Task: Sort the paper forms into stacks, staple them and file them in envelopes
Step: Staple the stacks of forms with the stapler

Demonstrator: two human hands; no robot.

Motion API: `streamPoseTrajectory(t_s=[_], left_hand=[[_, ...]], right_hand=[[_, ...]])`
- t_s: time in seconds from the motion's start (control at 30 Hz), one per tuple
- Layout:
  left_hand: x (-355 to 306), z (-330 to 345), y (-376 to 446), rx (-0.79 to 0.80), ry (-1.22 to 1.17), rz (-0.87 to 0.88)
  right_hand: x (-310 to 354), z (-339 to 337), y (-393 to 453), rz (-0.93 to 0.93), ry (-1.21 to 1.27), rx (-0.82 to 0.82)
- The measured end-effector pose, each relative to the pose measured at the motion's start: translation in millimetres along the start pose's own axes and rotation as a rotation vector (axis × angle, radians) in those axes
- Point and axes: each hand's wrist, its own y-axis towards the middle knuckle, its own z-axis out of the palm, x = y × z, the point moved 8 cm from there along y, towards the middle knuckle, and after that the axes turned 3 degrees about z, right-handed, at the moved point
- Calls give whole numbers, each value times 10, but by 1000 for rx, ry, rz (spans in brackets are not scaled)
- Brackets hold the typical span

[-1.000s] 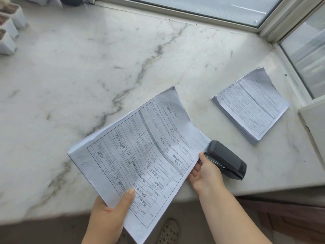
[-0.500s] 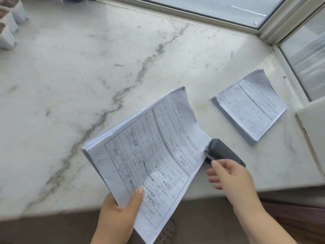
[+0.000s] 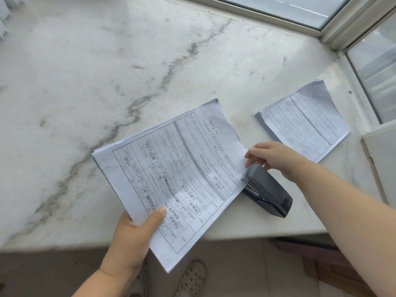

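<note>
Left hand (image 3: 130, 239) grips forms (image 3: 171, 174) at near edge, far corner fed toward stapler (image 3: 267, 191) mouth on desk (image 3: 107, 82); right hand (image 3: 272, 157), nearer, fingers loosely spread, apparently steadying that corner, stapler's long axis trailing away rightward.

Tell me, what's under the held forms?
Under the forms, the left hand's fingers are hidden; only its thumb shows on top. Beneath them lies the marble sill. Their corner meets the stapler's mouth.

Head-worn camera looks steeply down, close over the marble counter (image 3: 150, 61) by the window (image 3: 300, 7).
</note>
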Motion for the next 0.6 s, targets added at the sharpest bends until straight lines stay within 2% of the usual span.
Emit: streamPoseTrajectory(t_s=[0.07, 0.13, 0.3, 0.6], left_hand=[[3, 44, 40, 6, -22, 2], [-21, 46, 67, 8, -26, 8], [16, -74, 76, 39, -103, -7], [93, -183, 10, 29, -115, -27]], right_hand=[[-43, -90, 37, -5, -65, -136], [-91, -127, 79, 42, -150, -169], [-66, -75, 81, 144, -246, -50], [-42, -4, 32, 38, -235, -38]])
